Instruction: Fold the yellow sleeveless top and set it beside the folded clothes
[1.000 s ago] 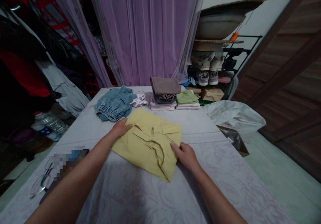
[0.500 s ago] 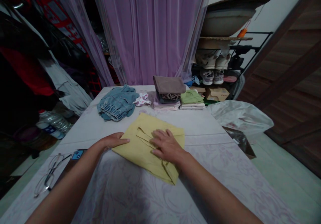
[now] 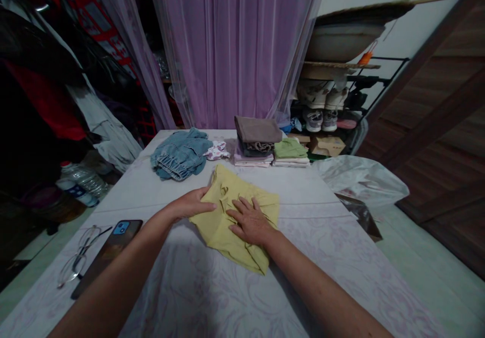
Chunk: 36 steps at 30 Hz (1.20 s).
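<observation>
A folded yellow garment (image 3: 231, 237) with a thin cord on its upper face lies on the table before me, its left part lifted and creased. My left hand (image 3: 191, 204) pinches its left edge, thumb on top and fingers underneath. On the cloth's right half, my right hand (image 3: 250, 223) rests flat with its fingers spread. Beyond the garment are crumpled blue denim clothing (image 3: 181, 155) and a small white patterned cloth (image 3: 217, 150). A folded stack topped by a brown garment (image 3: 258, 129) stands beside a lower pile with a green garment (image 3: 290, 148).
A smartphone (image 3: 108, 257) and eyeglasses (image 3: 74, 262) lie at the left of the table, which has a pale floral cover (image 3: 326, 267). A purple curtain (image 3: 235, 50) hangs behind. At right are a shoe rack (image 3: 379, 83) and a clear plastic bag (image 3: 364, 179).
My left hand has moved right and slightly up, drawing the garment's left edge inward and bunching it. My right hand stays nearly in place. More of the phone shows.
</observation>
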Each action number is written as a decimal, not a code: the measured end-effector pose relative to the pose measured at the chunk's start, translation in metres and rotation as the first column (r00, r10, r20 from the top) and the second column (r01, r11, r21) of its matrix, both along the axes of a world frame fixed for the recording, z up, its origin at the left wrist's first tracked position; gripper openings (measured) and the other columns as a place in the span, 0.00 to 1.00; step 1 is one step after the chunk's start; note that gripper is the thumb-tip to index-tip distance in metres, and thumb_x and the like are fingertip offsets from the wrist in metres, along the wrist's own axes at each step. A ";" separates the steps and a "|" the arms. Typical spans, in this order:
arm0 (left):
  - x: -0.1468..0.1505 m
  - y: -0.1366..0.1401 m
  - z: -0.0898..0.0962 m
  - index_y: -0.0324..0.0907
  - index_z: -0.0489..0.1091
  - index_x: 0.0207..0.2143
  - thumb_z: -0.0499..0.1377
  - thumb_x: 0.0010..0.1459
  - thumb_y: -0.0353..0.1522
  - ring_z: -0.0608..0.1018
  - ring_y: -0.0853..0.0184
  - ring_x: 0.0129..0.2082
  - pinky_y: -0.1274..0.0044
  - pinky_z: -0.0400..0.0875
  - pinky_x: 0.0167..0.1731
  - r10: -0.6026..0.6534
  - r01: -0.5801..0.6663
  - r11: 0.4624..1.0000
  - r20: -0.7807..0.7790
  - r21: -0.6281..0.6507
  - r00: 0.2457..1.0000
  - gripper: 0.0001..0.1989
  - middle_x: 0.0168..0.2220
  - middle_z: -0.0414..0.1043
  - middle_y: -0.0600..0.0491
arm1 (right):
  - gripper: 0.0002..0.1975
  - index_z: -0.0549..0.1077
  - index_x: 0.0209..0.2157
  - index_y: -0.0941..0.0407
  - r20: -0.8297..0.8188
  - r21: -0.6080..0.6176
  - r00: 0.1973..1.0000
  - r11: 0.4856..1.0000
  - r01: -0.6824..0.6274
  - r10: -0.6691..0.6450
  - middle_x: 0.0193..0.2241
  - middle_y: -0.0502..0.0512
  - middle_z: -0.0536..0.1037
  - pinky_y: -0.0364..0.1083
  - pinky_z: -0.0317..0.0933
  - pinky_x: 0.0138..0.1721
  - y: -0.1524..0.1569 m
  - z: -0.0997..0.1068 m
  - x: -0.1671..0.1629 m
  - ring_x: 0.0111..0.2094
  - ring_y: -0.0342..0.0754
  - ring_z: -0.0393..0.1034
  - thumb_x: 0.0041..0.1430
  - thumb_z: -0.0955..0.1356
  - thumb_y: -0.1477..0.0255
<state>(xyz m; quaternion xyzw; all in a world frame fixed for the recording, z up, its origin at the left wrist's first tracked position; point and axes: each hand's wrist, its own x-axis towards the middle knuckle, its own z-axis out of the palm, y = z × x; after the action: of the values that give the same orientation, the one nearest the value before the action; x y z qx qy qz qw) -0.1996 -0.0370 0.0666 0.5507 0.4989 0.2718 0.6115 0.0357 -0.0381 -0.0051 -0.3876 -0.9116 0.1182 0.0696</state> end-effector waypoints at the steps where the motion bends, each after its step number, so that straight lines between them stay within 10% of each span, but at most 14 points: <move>1: 0.005 0.000 0.001 0.40 0.72 0.49 0.70 0.39 0.42 0.80 0.56 0.40 0.72 0.75 0.36 -0.031 0.032 0.999 -0.004 0.025 0.999 0.33 0.43 0.79 0.48 | 0.24 0.68 0.58 0.50 -0.017 -0.007 1.000 1.000 -0.008 0.008 0.63 0.63 0.62 0.70 0.35 0.62 0.000 0.001 0.002 0.66 0.62 0.47 0.61 0.65 0.60; 5: 0.029 -0.003 0.004 0.41 0.72 0.50 0.68 0.41 0.41 0.78 0.56 0.45 0.72 0.74 0.41 -0.119 0.134 0.979 -0.103 0.152 0.987 0.31 0.46 0.78 0.50 | 0.20 0.74 0.52 0.55 -0.244 -0.080 0.969 0.997 0.021 -0.040 0.62 0.65 0.63 0.64 0.44 0.63 0.006 0.002 0.019 0.64 0.60 0.53 0.57 0.67 0.68; 8: 0.049 -0.007 0.004 0.42 0.72 0.51 0.65 0.45 0.39 0.78 0.55 0.47 0.73 0.73 0.43 -0.155 0.205 0.948 -0.210 0.243 0.965 0.29 0.48 0.78 0.51 | 0.21 0.73 0.51 0.57 -0.529 -0.327 0.793 0.935 0.136 -0.301 0.57 0.65 0.71 0.57 0.57 0.59 0.017 0.002 0.039 0.57 0.56 0.65 0.56 0.67 0.66; 12: 0.072 -0.015 0.001 0.44 0.72 0.53 0.61 0.47 0.36 0.79 0.55 0.44 0.74 0.72 0.41 -0.187 0.321 0.907 -0.424 0.272 0.886 0.28 0.47 0.78 0.52 | 0.24 0.69 0.52 0.55 -0.551 -0.801 0.304 0.594 0.067 -0.777 0.47 0.62 0.78 0.51 0.71 0.42 0.034 0.008 0.061 0.42 0.51 0.75 0.60 0.63 0.55; 15: 0.086 -0.024 -0.004 0.45 0.71 0.55 0.59 0.48 0.37 0.79 0.53 0.45 0.73 0.71 0.42 -0.192 0.413 0.874 -0.598 0.257 0.778 0.29 0.48 0.78 0.49 | 0.24 0.69 0.50 0.54 -0.455 -0.890 0.216 0.451 -0.072 -0.864 0.41 0.59 0.79 0.45 0.70 0.31 0.043 0.012 0.067 0.33 0.47 0.75 0.61 0.62 0.51; 22: 0.109 -0.042 -0.005 0.45 0.62 0.63 0.57 0.52 0.37 0.74 0.54 0.54 0.71 0.67 0.51 -0.298 0.578 0.806 -0.757 0.128 0.582 0.34 0.58 0.70 0.47 | 0.41 0.54 0.64 0.56 -0.494 -0.836 0.068 0.495 0.236 -0.867 0.43 0.59 0.78 0.45 0.70 0.35 0.057 0.004 0.056 0.36 0.48 0.75 0.51 0.72 0.67; 27: 0.118 -0.047 -0.012 0.43 0.62 0.62 0.57 0.53 0.39 0.78 0.59 0.41 0.76 0.69 0.39 -0.319 0.526 0.840 -0.665 0.133 0.676 0.33 0.44 0.78 0.50 | 0.41 0.55 0.65 0.55 -0.559 -0.567 0.288 0.612 0.551 -0.777 0.43 0.55 0.79 0.47 0.67 0.45 0.063 -0.011 0.071 0.41 0.49 0.74 0.49 0.70 0.71; 36: 0.141 -0.052 -0.045 0.38 0.63 0.61 0.55 0.59 0.43 0.73 0.69 0.25 0.78 0.66 0.26 -0.313 0.399 0.904 -0.397 0.153 0.863 0.31 0.31 0.74 0.54 | 0.39 0.54 0.66 0.57 -0.317 -0.305 0.517 0.602 0.738 -0.795 0.34 0.52 0.78 0.44 0.64 0.39 0.060 -0.008 0.088 0.37 0.50 0.74 0.54 0.68 0.68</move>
<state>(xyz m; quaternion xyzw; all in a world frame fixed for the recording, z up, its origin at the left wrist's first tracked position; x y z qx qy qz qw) -0.0591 -0.0887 0.0215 0.7413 0.4572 0.1028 0.4805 0.1241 0.0217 -0.0133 -0.7179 -0.5978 0.2159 0.2841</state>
